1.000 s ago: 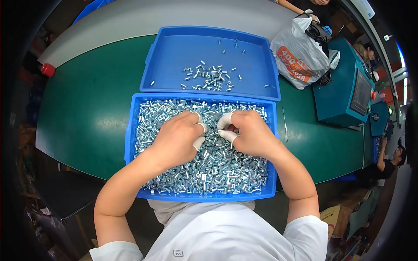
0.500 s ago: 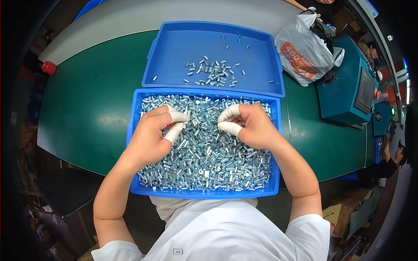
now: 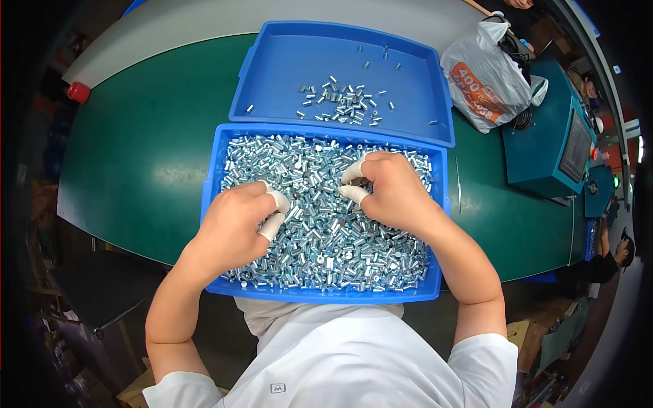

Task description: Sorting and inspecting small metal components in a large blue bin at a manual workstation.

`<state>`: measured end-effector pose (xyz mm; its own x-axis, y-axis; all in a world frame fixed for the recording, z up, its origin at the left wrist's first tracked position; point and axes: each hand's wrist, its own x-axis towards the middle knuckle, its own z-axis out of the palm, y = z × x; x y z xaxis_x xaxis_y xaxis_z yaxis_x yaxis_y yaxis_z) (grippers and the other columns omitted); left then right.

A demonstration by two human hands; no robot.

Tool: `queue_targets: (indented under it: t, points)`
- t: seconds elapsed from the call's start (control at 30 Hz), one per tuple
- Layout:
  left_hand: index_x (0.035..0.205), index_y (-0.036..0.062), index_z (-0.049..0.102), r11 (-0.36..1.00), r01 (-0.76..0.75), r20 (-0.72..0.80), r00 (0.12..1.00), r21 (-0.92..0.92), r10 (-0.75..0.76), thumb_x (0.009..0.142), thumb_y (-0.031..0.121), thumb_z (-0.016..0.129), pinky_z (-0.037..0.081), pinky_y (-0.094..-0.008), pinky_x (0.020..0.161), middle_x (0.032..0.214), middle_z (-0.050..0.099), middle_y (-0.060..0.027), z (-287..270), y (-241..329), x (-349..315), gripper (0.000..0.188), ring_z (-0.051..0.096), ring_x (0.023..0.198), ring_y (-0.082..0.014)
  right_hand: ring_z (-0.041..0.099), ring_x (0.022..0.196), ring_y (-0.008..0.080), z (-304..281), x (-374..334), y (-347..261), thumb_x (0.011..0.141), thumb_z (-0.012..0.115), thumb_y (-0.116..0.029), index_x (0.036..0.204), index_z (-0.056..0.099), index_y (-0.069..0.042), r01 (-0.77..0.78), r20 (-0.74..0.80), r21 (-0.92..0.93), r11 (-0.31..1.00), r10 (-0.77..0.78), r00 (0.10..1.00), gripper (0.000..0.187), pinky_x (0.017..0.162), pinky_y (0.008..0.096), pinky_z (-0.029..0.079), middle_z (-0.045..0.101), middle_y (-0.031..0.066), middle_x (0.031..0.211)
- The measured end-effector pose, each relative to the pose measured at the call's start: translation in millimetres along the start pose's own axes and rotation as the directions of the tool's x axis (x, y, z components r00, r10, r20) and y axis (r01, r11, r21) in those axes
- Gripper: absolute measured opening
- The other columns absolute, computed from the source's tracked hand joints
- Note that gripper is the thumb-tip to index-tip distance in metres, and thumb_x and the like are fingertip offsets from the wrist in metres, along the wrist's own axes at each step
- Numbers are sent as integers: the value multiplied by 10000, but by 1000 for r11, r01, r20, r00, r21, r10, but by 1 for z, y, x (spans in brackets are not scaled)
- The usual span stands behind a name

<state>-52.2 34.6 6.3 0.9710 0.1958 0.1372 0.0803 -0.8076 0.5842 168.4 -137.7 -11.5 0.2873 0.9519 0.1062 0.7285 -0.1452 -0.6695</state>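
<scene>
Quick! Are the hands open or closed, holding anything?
Left hand: curled over metal pieces; can't tell if holding one.
Right hand: also curled; can't tell if holding one.

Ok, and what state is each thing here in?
Near tray: filled with metal parts
Far tray: mostly bare, loose parts scattered
Left hand: curled, grip contents unclear
Right hand: curled, grip contents unclear
Plastic bag: bulging
Machine screen: dark grey; lit or not, unclear

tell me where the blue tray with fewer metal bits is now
In the head view, the emptier blue tray lies at upper centre, just beyond the fuller blue tray and left of the white plastic bag.
</scene>
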Motion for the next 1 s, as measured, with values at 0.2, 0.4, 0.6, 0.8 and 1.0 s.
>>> queue_targets:
  t: [0.2,0.4,0.6,0.8,1.0]
  points:
    - [1001,56,739,998,4,60,998,60,-8,782,-1,727,520,-462,658,801,605,-124,7,-11,-8,227,643,765,-349,658,839,326,2,4,-10,782,807,-65,891,742,-44,73,52,-94,993,-69,996,129,770,432,523,686,119,817]
    - [964,43,749,999,10,99,995,33,-13,736,-68,679,522,-454,692,842,602,-123,1,-10,-9,263,638,809,-340,651,866,317,8,2,-6,774,806,-34,892,733,-46,143,28,-19,990,-142,989,139,770,433,517,686,115,851]
    - [996,71,767,996,-54,161,986,72,42,738,-82,681,519,-441,689,826,602,-105,-1,-20,-10,312,634,806,-325,656,842,313,10,4,-11,776,812,-41,891,730,-38,90,86,32,995,-93,992,142,770,426,520,690,118,833]
    - [1009,102,778,984,-168,147,977,64,157,737,-51,728,511,-426,657,777,581,-74,1,-21,1,316,621,772,-296,656,810,329,12,2,-15,770,820,-66,874,737,-34,78,70,-37,996,-75,995,138,747,422,521,693,121,812]
    - [1010,113,778,947,-308,212,935,96,283,634,-100,688,505,-424,644,769,569,-58,-2,-22,12,441,610,769,-290,674,751,310,4,3,-17,769,845,-84,885,736,-29,126,48,-38,991,-124,991,168,691,398,536,700,122,803]
